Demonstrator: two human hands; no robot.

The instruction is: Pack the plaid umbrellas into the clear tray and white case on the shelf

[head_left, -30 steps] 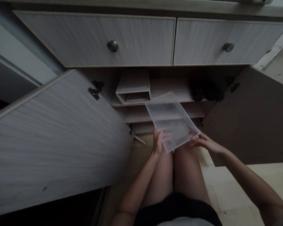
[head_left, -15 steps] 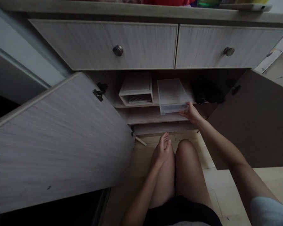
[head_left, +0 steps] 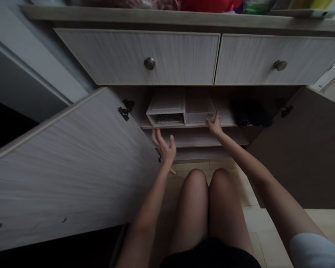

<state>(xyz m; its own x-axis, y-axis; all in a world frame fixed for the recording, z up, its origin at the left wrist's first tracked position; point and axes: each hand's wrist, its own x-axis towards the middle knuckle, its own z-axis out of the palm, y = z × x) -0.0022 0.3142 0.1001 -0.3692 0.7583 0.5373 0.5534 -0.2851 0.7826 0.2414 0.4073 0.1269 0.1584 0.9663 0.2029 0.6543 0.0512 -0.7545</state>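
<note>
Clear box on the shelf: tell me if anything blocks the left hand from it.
Nothing visible does. The left hand hangs open in front of the lower shelf, below the white organizer that stands beside the clear box. The right hand touches the box's front.

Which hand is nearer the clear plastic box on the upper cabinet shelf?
Right. The right hand is at the front right corner of the clear plastic box, fingertips on it. The left hand hangs open lower left, below the neighbouring white box, touching nothing.
</note>
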